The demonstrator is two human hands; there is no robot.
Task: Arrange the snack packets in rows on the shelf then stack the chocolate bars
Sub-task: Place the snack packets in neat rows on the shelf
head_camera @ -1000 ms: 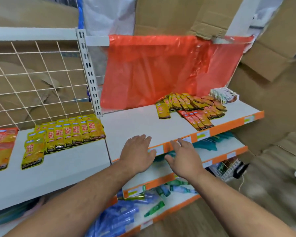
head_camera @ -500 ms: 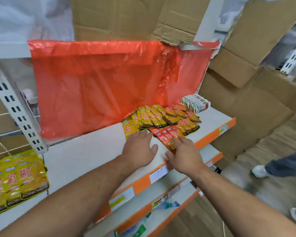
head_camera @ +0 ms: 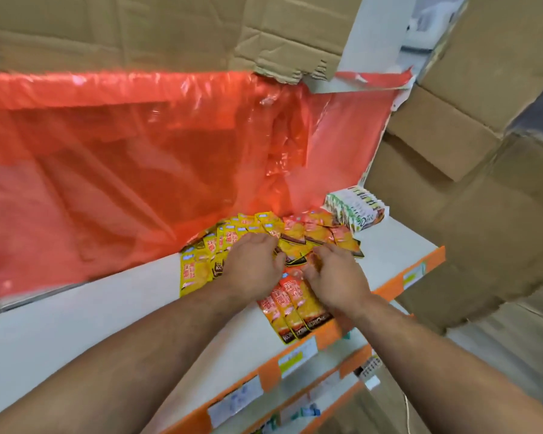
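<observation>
Yellow snack packets (head_camera: 195, 271) and orange snack packets (head_camera: 296, 312) lie overlapping in a loose pile on the white shelf (head_camera: 76, 324), against the red plastic sheet. My left hand (head_camera: 254, 263) lies on the yellow packets with its fingers curled down over them. Close to its right, my right hand (head_camera: 337, 275) curls its fingers and thumb onto the orange packets in the middle of the pile. A stack of white-and-green chocolate bars (head_camera: 355, 210) sits behind the pile at the shelf's back right corner.
The red plastic sheet (head_camera: 123, 167) hangs as the shelf's back wall, with cardboard (head_camera: 170, 29) above and to the right. The shelf has an orange front edge (head_camera: 398, 281) with price tags. Lower shelves (head_camera: 326, 386) show below it.
The view swung right and closer to the pile. Both hands moved from the shelf's front edge forward onto the packets and bent their fingers over them.
</observation>
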